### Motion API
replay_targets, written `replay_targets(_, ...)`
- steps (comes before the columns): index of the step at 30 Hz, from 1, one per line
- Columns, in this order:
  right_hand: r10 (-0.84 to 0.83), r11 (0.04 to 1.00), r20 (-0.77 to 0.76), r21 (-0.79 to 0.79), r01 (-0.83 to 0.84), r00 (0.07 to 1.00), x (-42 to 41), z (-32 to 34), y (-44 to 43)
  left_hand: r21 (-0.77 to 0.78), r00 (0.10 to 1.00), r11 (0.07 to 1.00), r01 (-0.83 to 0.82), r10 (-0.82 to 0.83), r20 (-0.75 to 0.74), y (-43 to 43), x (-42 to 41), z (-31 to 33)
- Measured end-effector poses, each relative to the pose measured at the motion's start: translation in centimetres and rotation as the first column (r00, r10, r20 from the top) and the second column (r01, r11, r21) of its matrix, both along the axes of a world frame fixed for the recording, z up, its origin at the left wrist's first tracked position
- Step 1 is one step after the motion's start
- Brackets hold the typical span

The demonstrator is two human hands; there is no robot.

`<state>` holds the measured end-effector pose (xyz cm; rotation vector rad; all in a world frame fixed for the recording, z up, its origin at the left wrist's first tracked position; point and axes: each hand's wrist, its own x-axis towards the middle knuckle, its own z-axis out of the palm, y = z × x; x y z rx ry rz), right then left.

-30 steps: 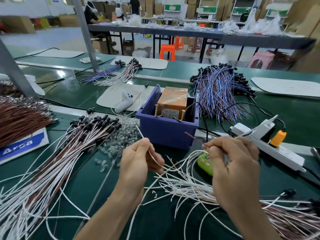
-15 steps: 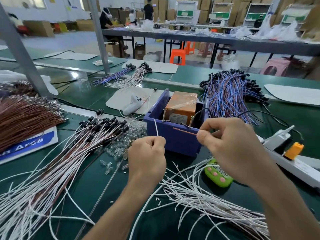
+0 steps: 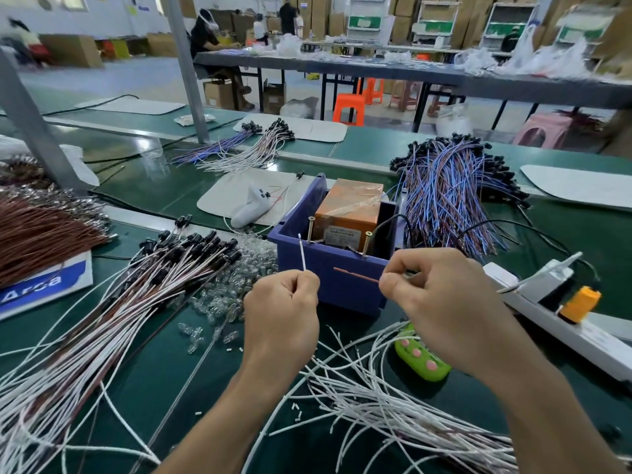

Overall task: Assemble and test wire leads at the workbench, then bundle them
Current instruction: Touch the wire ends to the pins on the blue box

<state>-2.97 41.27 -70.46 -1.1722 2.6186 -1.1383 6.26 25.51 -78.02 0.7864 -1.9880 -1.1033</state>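
My left hand (image 3: 280, 313) pinches a white wire (image 3: 302, 253) whose free end sticks upward in front of the blue bin (image 3: 342, 285). My right hand (image 3: 441, 302) pinches a brown wire (image 3: 354, 274) whose end points left toward the left hand. The two wire ends are apart. An orange box (image 3: 349, 210) sits in the bin, with two upright screws (image 3: 366, 242) at the bin's near wall. Loose white wires (image 3: 393, 415) lie under my hands. A heap of white and brown leads with black caps (image 3: 136, 289) lies at the left.
Small clear bulbs (image 3: 222, 295) are piled left of the bin. A green counter (image 3: 420, 357) lies under my right hand. A white power strip (image 3: 554, 319) with an orange plug runs at the right. Blue-and-brown leads (image 3: 448, 193) lie behind the bin, brown wires (image 3: 41, 230) at far left.
Both hands have risen from the loose white wires to the front of the blue bin, carrying the white wire and the brown wire. The view has tilted upward.
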Motion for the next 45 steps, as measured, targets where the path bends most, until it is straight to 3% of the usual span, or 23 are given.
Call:
replay_targets(20, -0.051, 0.998, -0.01, -0.027, 0.05, 0.999, -0.5, -0.1, 0.1, -0.057, 0.999, 0.997, 0.049, -0.049, -0.008, 0.0, -0.2, 0.4)
replay_targets(32, -0.09, 0.994, -0.044, -0.064, 0.088, 0.995, -0.5, -0.3, 0.0, -0.015, 0.996, 0.996, 0.084, -0.084, -0.005, -0.1, -0.2, 0.4)
replay_targets(45, -0.205, 0.978, -0.156, -0.077, 0.195, 0.966, -1.0, -1.0, 0.0, -0.015, 0.996, 0.996, 0.092, -0.092, -0.015, -0.2, -0.2, 0.4)
